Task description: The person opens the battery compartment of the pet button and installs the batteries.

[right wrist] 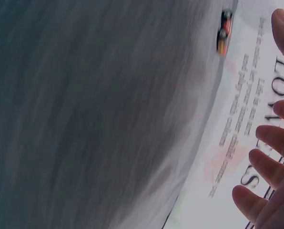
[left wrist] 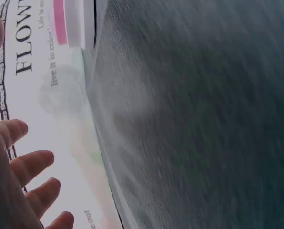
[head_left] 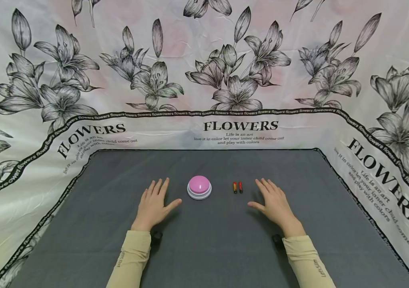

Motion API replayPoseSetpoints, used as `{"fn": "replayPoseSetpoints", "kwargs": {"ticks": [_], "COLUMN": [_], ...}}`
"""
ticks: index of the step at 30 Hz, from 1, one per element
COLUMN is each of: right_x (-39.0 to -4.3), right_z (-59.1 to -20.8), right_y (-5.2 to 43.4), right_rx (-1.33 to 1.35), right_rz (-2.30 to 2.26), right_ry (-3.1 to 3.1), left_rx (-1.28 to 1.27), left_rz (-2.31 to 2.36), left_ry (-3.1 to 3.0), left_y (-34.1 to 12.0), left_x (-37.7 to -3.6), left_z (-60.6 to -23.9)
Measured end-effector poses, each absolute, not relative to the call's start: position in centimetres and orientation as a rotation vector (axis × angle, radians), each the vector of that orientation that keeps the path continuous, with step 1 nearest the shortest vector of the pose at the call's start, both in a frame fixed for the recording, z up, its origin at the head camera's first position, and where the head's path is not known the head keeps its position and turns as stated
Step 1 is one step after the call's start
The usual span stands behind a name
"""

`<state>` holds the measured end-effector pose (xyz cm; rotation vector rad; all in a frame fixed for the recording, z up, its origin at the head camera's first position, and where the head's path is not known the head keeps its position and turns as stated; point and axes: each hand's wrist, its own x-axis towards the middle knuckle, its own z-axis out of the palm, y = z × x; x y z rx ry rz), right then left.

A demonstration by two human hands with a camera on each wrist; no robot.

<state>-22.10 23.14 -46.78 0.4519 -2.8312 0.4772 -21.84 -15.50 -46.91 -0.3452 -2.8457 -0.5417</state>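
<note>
Both hands, left hand [head_left: 153, 204] and right hand [head_left: 273, 204], rest spread flat on the grey mat [head_left: 204, 248], so work seems not begun; next likely means reaching to the pink button [head_left: 199, 187] or the two batteries [head_left: 237, 187].

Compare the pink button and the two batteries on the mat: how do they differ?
The pink button is a round dome on a white base; the batteries are thin red-and-orange cylinders. The button is one piece and much wider; the batteries are a pair lying side by side. The button lies nearer the left hand, the batteries nearer the right hand. Both rest untouched on the grey mat, between the flat hands.
</note>
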Motion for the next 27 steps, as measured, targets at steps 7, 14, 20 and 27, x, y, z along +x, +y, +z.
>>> {"fn": "replayPoseSetpoints", "kwargs": {"ticks": [7, 14, 20, 27], "right_x": [-23.0, -23.7, -24.3, -25.5], "right_z": [-46.8, -46.6, -46.9, -48.2], "right_y": [19.6, 16.0, 13.9, 12.1], "right_rx": [0.572, 0.635, 0.626, 0.570], "right_rz": [0.536, 0.671, 0.918, 1.213], "right_ry": [-2.770, -2.760, -2.782, -2.774], "left_rx": [-0.389, -0.368, -0.357, -0.402], "left_rz": [-0.709, -0.955, -1.077, -1.206], "left_ry": [-2.900, -2.952, -2.954, -2.902], "left_y": [-13.7, -12.6, -12.1, -11.5], "left_x": [-22.6, -23.2, -23.8, -24.9], "left_z": [-46.9, -47.7, -48.3, -48.7]}}
